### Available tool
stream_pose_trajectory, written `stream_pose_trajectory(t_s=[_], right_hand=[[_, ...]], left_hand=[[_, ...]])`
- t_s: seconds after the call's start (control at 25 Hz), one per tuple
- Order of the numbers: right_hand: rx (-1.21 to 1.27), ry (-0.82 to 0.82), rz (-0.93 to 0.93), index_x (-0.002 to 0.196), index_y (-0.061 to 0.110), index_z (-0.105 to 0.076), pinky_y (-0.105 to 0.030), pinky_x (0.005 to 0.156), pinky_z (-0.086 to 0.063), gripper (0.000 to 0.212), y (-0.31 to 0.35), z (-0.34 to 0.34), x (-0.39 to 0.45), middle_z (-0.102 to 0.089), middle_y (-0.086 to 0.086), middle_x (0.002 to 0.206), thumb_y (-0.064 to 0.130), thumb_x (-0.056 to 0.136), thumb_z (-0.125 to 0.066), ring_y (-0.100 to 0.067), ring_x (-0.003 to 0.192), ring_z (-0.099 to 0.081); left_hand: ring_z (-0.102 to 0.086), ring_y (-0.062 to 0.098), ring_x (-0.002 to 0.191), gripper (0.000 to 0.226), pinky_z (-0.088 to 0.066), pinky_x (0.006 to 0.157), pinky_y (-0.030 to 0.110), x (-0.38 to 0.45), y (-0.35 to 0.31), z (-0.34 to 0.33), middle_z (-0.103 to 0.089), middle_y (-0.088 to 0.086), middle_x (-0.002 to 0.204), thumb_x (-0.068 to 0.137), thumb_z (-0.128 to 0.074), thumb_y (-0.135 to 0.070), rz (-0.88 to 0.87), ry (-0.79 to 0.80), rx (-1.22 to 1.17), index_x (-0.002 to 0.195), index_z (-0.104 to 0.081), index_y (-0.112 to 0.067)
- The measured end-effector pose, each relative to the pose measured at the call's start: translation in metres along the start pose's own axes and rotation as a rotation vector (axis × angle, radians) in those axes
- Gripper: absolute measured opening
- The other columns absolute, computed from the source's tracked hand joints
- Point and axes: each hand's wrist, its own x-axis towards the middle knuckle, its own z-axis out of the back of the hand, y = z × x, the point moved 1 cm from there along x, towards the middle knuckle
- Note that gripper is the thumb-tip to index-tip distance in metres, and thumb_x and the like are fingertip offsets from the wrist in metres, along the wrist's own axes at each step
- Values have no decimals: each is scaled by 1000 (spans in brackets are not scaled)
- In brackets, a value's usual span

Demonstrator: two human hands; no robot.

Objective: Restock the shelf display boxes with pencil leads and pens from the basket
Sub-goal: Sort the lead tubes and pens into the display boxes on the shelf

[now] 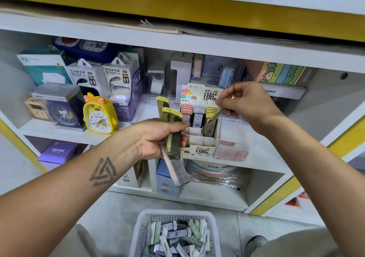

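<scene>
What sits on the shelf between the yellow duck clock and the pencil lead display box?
In the head view, the left hand, gripping several lead cases, fills that stretch.

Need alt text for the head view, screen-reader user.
Right hand lowers a yellow-capped lead case into a pencil-lead display box on a white shelf, while the left hand grips a bunch of lead cases. A white basket of more cases sits on the floor below.

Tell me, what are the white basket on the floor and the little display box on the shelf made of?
The basket looks like moulded white plastic: smooth rim, walls pierced with even little holes. The display box looks like printed cardboard: thin folded dividers, flat matte panels with colourful print, an upright header card. Neither can be told for certain from looks alone.
</scene>
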Motion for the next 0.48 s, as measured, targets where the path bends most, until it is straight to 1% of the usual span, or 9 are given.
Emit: stream_pose_trajectory(t_s=[0.04, 0.12, 0.16, 0.24, 0.32, 0.4, 0.48], right_hand=[[-71, 8, 18, 80, 8, -72, -32, 60, -57, 12, -1, 2, 0, -74, -15, 76, 10, 78, -84, -18, 57, -65], [-216, 33, 43, 86, 14, -74, -30, 68, -58, 13, -5, 3, 0, -75, -5, 76, 15, 79, -85, -13, 65, -71], [-297, 43, 60, 92, 16, -73, -29, 72, -58, 13, -7, 3, 0, -75, -1, 78, 14, 82, -81, -9, 68, -72], [-437, 60, 112, 101, 20, -69, -32, 77, -60, 13, -11, -1, 0, -74, 0, 82, 10, 92, -68, -6, 69, -73], [-580, 79, 185, 104, 22, -65, -36, 76, -58, 13, -15, -5, 0, -71, 1, 87, 13, 95, -62, -12, 73, -72], [-694, 92, 251, 105, 21, -66, -39, 77, -54, 11, -17, -8, -1, -69, 0, 93, 18, 94, -66, -23, 82, -67], [-820, 62, 335, 102, 16, -69, -40, 80, -52, 10, -19, -11, -2, -70, -3, 98, 18, 93, -66, -27, 89, -63]], left_hand=[[-62, 18, 50, 13, -56, 55, 29, 1, 1, -1, -65, 11, 63, 86, -72, -17, -4, -9, -5, 80, -63, -10], [-62, 18, 50, 9, -57, 53, 30, 2, 0, -3, -65, 11, 62, 88, -70, -15, -27, -30, -28, 87, -64, -9], [-62, 18, 50, 8, -57, 53, 32, 3, 0, -4, -65, 10, 62, 89, -69, -14, -38, -43, -40, 89, -64, -9], [-62, 18, 49, 7, -57, 52, 33, 5, -1, -5, -65, 10, 62, 89, -70, -14, -47, -63, -63, 89, -65, -9], [-62, 19, 48, 7, -56, 49, 32, 6, -2, -7, -65, 11, 61, 88, -71, -14, -51, -80, -86, 87, -66, -9], [-61, 19, 46, 8, -56, 48, 32, 7, -2, -8, -65, 11, 59, 88, -70, -13, -61, -98, -114, 85, -65, -8], [-61, 19, 45, 9, -57, 48, 33, 7, -3, -8, -64, 11, 59, 88, -70, -13, -75, -114, -151, 84, -64, -7]])
